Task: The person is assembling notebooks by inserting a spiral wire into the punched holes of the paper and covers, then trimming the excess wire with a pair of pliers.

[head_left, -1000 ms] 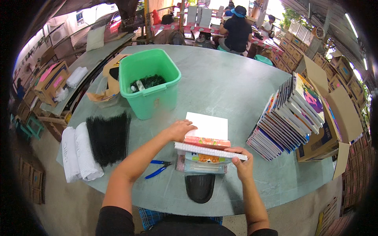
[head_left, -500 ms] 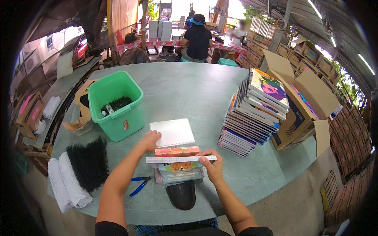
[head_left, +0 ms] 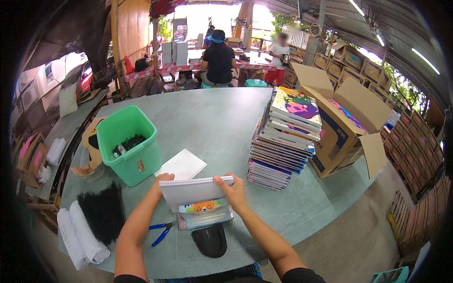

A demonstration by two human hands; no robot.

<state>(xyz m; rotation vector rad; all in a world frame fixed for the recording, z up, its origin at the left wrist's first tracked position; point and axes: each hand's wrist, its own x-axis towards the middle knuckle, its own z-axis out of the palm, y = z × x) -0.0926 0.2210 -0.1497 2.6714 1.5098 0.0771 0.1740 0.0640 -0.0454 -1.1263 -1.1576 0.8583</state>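
Observation:
My right hand (head_left: 232, 191) grips the upper right corner of a spiral notebook (head_left: 191, 194), thumb on the near side. The notebook stands tilted, its ruled pages facing me. My left hand (head_left: 163, 179) is at its upper left corner; its fingers are mostly hidden behind the pages, so their grip cannot be told. Below the notebook sits a small pile of notebooks (head_left: 205, 219) with an orange animal face on a cover. Just beyond both hands, a white pad (head_left: 181, 165) lies on the grey-green table (head_left: 212, 122).
Blue-handled pliers (head_left: 162, 233) and a black curved piece (head_left: 210, 240) lie nearby. At left are a green bin (head_left: 130, 146), black bristly coils (head_left: 101, 210) and white rolls (head_left: 85, 236). A tall notebook stack (head_left: 283, 141) and an open carton (head_left: 337, 132) stand right. People are farther back.
The notebook has tipped up, so its ruled pages now show. The white pad has turned and shifted left. My left hand has moved behind the notebook's corner. The whole view has shifted slightly.

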